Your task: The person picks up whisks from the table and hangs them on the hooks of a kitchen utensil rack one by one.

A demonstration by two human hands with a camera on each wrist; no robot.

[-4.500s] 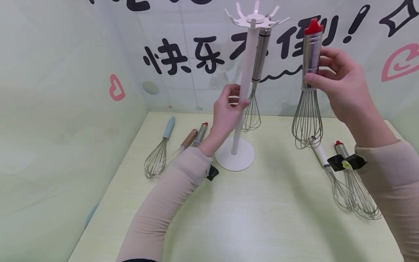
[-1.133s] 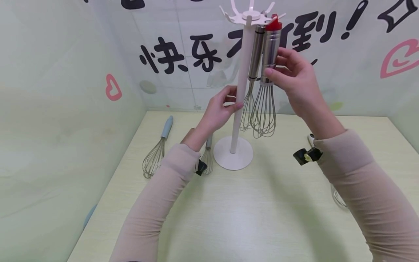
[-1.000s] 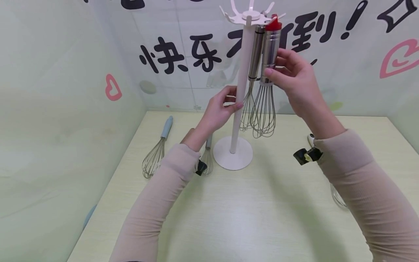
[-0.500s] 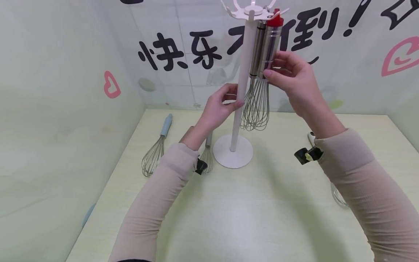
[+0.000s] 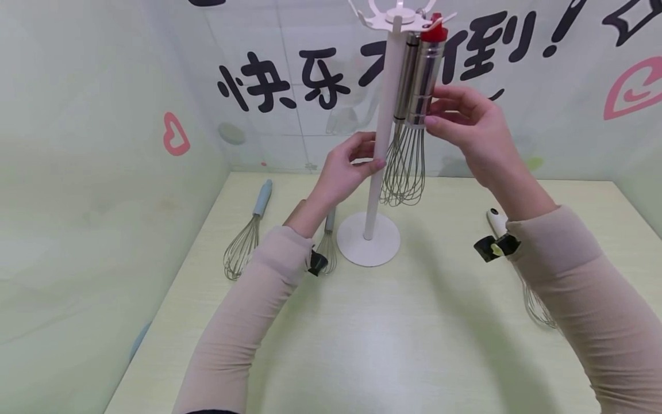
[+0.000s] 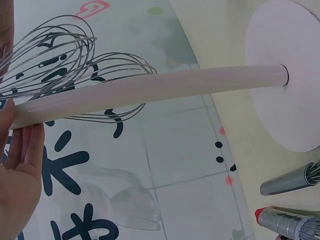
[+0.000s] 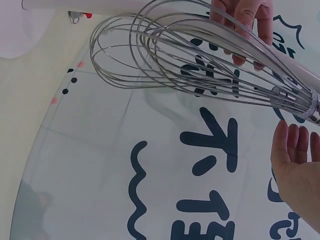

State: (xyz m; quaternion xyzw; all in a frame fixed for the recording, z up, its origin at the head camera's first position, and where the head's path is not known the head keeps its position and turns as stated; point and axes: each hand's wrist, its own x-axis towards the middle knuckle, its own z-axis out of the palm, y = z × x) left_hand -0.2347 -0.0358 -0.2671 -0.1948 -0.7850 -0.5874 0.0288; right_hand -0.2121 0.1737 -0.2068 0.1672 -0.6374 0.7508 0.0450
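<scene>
Head view: red-topped whisk (image 5: 426, 80) just beside right grip (image 5: 473, 123), perhaps touching.

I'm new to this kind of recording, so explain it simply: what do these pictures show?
There is no machine here, just a person's two bare hands. One picture comes from a camera on the head, looking forward and down; the other two come from cameras on the left and right wrists. The left hand holds the pole of a white stand. The right hand is open beside a red-topped whisk, which appears to hang from the stand next to a silver-handled whisk. On the table lie more, including a blue-handled whisk.
</scene>
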